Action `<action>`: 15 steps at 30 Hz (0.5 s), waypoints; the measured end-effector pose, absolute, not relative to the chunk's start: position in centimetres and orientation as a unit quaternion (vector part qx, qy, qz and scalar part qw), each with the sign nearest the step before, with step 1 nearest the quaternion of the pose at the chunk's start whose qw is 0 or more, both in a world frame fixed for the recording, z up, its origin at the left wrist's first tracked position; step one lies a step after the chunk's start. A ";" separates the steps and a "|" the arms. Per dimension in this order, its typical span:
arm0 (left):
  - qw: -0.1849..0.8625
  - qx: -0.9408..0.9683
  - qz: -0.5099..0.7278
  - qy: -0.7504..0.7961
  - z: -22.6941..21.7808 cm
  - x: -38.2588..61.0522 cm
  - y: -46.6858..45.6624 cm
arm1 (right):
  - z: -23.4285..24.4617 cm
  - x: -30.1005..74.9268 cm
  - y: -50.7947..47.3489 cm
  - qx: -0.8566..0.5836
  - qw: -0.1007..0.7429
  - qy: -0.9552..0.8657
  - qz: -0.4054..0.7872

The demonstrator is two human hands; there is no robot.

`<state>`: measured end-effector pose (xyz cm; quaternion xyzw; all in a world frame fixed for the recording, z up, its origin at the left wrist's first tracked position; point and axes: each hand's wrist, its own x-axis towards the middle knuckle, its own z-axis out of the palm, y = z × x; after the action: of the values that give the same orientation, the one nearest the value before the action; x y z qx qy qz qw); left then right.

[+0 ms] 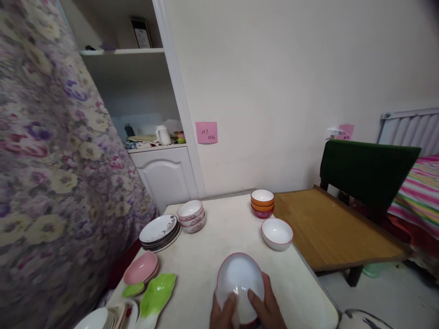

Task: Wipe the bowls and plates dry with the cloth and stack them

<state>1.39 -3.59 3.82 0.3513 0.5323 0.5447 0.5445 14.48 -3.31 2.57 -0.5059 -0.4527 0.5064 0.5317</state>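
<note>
A plain pale wall rises behind a white table [219,237], with a floral curtain [51,137] at far left and, beside it, a shelved cabinet [164,171] holding a white jug [163,135].

Along the table's left side, white dishes [92,320] sit stacked at the bottom of the view, partly cut off. Next come a green leaf-shaped dish [157,291] and pink bowls [141,268], nested together. Beyond these lie piled plates [158,228], the top one flower-printed, just beside a stack of patterned white bowls [190,211].

At the near middle, a pink-rimmed white bowl [239,269] is tipped toward the wearer. The left hand [222,314] grips its near left part, thumb over the inside; the right hand [269,307] clasps the right side, thumb likewise inside, fingers curled around the outside.

To the right, orange bowls [262,204] rest on a magenta bowl [263,212], and a second pink-rimmed bowl [277,233] stands alone nearer the edge. Most crockery appears already grouped; of the bowls, only the held one and that single one look unstacked. A brown table [332,228] adjoins.
</note>
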 end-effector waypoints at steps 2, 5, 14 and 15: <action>0.553 0.325 0.558 0.527 4.5 0.3 -2.8 | 1.8 14.6 -3.1 -0.488 0.526 -0.485 0.500; 0.549 0.387 0.536 0.512 6.3 -1.4 -1.5 | 1.5 14.9 -2.5 -0.449 0.507 -0.529 0.511; 0.532 0.258 0.581 0.559 3.9 0.0 -1.0 | 1.5 13.9 -1.9 -0.483 0.562 -0.453 0.496; 0.524 0.239 0.588 0.568 3.3 0.3 -1.2 | 1.3 13.8 -1.9 -0.467 0.575 -0.451 0.497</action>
<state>0.26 -1.18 3.34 0.2394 0.5676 0.5879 0.5244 13.77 -1.94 1.27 -0.4669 -0.4512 0.4973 0.5754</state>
